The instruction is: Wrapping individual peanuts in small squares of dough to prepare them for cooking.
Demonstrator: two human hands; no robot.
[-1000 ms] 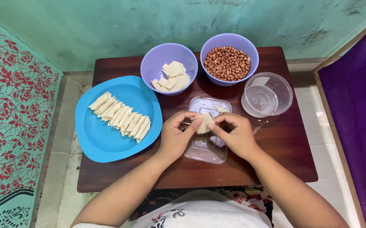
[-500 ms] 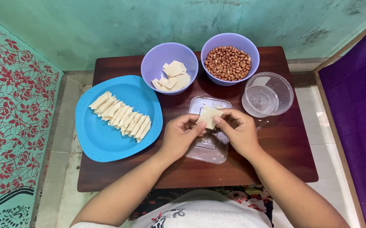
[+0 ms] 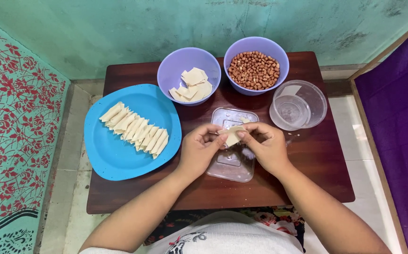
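Both hands are pinching one small pale wrapper (image 3: pixel 232 135) just above the clear lid (image 3: pixel 232 162), which sits mid-tabletop (image 3: pixel 316 160). Left hand (image 3: pixel 198 149) grips its left edge, right hand (image 3: pixel 266 146) its right, fingertips pressed on the dough. Looks like the folding step, wrapper half creased. Left of the lid, a blue plate (image 3: pixel 114 155) has a row of folded pieces (image 3: pixel 135 130). Behind the lid: a bowl of flat wrappers (image 3: pixel 190 70) and a bowl of peanuts (image 3: pixel 255 66). Next it probably needs a tight roll and a pressed seam.
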